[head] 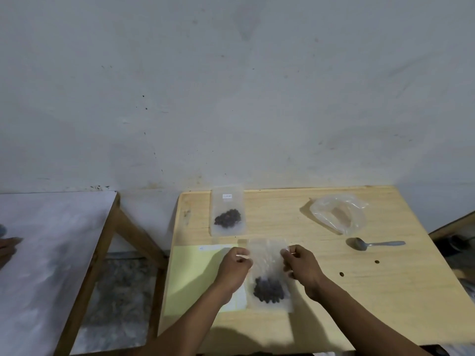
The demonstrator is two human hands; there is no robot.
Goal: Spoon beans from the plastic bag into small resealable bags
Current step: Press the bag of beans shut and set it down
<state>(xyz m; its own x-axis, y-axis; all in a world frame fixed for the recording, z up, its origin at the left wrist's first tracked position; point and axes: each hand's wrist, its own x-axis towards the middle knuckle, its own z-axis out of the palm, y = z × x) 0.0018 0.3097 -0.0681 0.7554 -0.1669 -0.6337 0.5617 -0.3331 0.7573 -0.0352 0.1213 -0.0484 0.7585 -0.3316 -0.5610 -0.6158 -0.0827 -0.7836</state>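
A small resealable bag of dark beans is pinched at its top edge by the left hand and right hand; a metal spoon is seen at 2 o'clock

Our left hand sits at the 9 o'clock side of our right hand, fingers of both curled into pinches near their tops. Both forearms reach in from 6 o'clock, converging toward 12.

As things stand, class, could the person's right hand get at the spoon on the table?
Probably yes, once it lets go. The right hand pinches the small bag together with the left hand. The spoon lies on the table to that hand's right, and nothing lies between them.
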